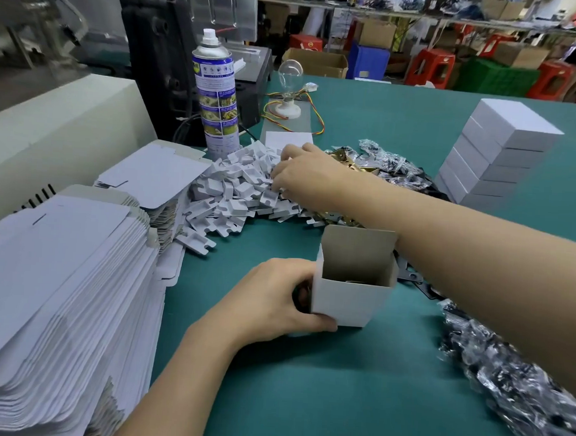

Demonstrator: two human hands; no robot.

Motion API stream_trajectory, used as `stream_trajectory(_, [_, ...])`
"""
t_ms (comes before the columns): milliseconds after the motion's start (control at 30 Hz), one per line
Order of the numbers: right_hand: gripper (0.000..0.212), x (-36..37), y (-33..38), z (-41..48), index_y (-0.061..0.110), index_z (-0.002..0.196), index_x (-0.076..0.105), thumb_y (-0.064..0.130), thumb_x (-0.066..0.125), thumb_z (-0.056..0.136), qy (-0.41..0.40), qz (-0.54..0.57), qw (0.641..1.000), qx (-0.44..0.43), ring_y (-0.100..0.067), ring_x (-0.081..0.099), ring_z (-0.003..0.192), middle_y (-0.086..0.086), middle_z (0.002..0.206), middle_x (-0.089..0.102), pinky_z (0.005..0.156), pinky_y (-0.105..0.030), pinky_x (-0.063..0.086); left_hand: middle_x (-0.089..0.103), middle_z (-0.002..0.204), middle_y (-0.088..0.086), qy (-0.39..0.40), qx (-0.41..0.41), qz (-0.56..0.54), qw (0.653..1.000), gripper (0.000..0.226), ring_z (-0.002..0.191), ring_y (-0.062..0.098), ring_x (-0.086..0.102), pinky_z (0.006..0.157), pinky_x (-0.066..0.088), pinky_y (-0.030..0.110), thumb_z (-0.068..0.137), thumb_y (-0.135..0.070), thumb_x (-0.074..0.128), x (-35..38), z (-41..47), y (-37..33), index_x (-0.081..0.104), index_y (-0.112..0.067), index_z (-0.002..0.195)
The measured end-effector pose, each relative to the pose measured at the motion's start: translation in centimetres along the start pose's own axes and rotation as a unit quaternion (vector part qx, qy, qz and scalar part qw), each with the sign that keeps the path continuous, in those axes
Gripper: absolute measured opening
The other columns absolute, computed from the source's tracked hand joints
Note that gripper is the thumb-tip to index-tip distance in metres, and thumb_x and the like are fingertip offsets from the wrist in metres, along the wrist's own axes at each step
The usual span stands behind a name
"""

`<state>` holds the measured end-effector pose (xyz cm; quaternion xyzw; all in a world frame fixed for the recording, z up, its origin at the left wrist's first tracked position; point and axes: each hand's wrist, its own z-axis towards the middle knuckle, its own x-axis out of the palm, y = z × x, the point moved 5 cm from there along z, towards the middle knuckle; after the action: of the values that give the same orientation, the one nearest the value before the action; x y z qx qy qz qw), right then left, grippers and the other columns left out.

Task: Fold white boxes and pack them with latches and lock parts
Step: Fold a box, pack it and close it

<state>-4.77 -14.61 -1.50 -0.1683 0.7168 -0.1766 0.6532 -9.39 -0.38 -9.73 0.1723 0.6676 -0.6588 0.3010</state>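
**Left hand on the open box, right hand in the inserts**

Our left hand (268, 297) grips the white box (349, 302) from its left side. The thumb is curled along the lower front edge and the fingers are tucked against the left wall. The box stands upright on the green table (303, 394) with its top flap raised at the back and its mouth open. What lies at the bottom is too dim for us to name.

Beyond that grip, and a little to its left, our right hand (302, 175) reaches across to the pile of white inserts (234, 194). Its fingers are bent down onto the pieces. We cannot tell whether they have pinched one or only touch the heap (the fingertips are hidden among the white shapes).

Just past the right hand's wrist lie brass latches (349, 166), and beside them are bagged parts (391, 165) in clear plastic. More bags (512, 383) sit right of the held box, under the right forearm. Far to the right of the reaching hand stands a stack of closed boxes (496, 156).

Left of the gripping hand, flat box blanks (57, 271) are piled high. A spray can (216, 92) stands upright behind the inserts.
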Motion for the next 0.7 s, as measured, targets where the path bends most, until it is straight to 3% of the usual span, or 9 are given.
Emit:
stream_trajectory(167, [0.032, 0.1, 0.4, 0.2, 0.031, 0.116, 0.071, 0.008, 0.063, 0.095, -0.034, -0.007, 0.999, -0.011, -0.024, 0.044, 0.119, 0.008, 0.119, 0.066, 0.09, -0.037, 0.036, 0.066, 0.089, -0.008, -0.001, 0.009, 0.005, 1.0, 0.034, 0.078, 0.016, 0.059, 0.075, 0.056, 0.046, 0.07, -0.045, 0.082, 0.0, 0.0, -0.1, 0.067, -0.035, 0.098])
stream_trajectory(267, [0.029, -0.1, 0.4, 0.0, 0.033, 0.115, 0.071, 0.012, 0.064, 0.097, -0.08, 0.053, 0.995, -0.009, -0.021, 0.047, 0.117, 0.01, 0.117, 0.067, 0.087, -0.036, 0.033, 0.066, 0.09, -0.009, -0.003, 0.012, 0.003, 1.0, 0.032, 0.078, 0.015, 0.06, 0.075, 0.056, 0.044, 0.071, -0.044, 0.083, 0.0, -0.1, -0.2, 0.066, -0.038, 0.097])
stream_trajectory(367, [0.016, -1.0, -0.2, -0.9, 0.026, 0.108, 0.073, 0.017, 0.064, 0.099, -0.14, 0.155, 0.978, 0.021, -0.022, 0.056, 0.11, 0.006, 0.108, 0.071, 0.088, -0.037, 0.039, 0.068, 0.093, -0.009, -0.003, 0.009, 0.003, 1.0, 0.033, 0.08, 0.016, 0.061, 0.076, 0.056, 0.044, 0.071, -0.044, 0.082, 0.0, 0.0, -0.1, 0.067, -0.038, 0.099])
stream_trajectory(433, [0.009, -1.9, -1.1, -2.2, 0.015, 0.103, 0.072, 0.013, 0.068, 0.094, -0.207, 0.297, 0.93, 0.069, -0.022, 0.064, 0.093, 0.001, 0.095, 0.073, 0.084, -0.037, 0.048, 0.068, 0.093, -0.009, -0.003, 0.008, 0.002, 1.0, 0.034, 0.08, 0.016, 0.062, 0.076, 0.057, 0.045, 0.07, -0.045, 0.082, 0.0, 0.0, 0.0, 0.067, -0.038, 0.1])
stream_trajectory(500, [0.02, -2.6, -2.1, -4.0, 0.012, 0.108, 0.065, 0.013, 0.074, 0.091, -0.261, 0.44, 0.85, 0.127, -0.018, 0.067, 0.078, -0.001, 0.084, 0.073, 0.079, -0.037, 0.055, 0.069, 0.093, -0.01, -0.002, 0.008, -0.001, 1.0, 0.036, 0.08, 0.016, 0.063, 0.076, 0.057, 0.045, 0.07, -0.047, 0.082, 0.1, 0.0, 0.2, 0.067, -0.039, 0.101])
stream_trajectory(567, [0.029, -3.2, -3.0, -5.9, 0.015, 0.117, 0.063, 0.015, 0.076, 0.091, -0.292, 0.526, 0.782, 0.162, -0.017, 0.071, 0.073, -0.003, 0.083, 0.073, 0.077, -0.032, 0.059, 0.07, 0.093, -0.01, 0.0, 0.004, -0.011, 1.0, 0.036, 0.079, 0.017, 0.063, 0.076, 0.057, 0.046, 0.071, -0.048, 0.082, 0.2, 0.1, 0.2, 0.068, -0.04, 0.103])
stream_trajectory(700, [0.022, -3.2, -4.0, -9.2, 0.008, 0.115, 0.07, 0.011, 0.074, 0.094, -0.293, 0.653, 0.669, 0.202, -0.02, 0.078, 0.076, -0.007, 0.087, 0.077, 0.079, -0.036, 0.064, 0.073, 0.094, -0.009, -0.002, -0.007, -0.045, 0.999, 0.04, 0.077, 0.015, 0.062, 0.075, 0.057, 0.039, 0.075, -0.049, 0.083, 0.2, 0.1, 0.4, 0.071, -0.049, 0.113])
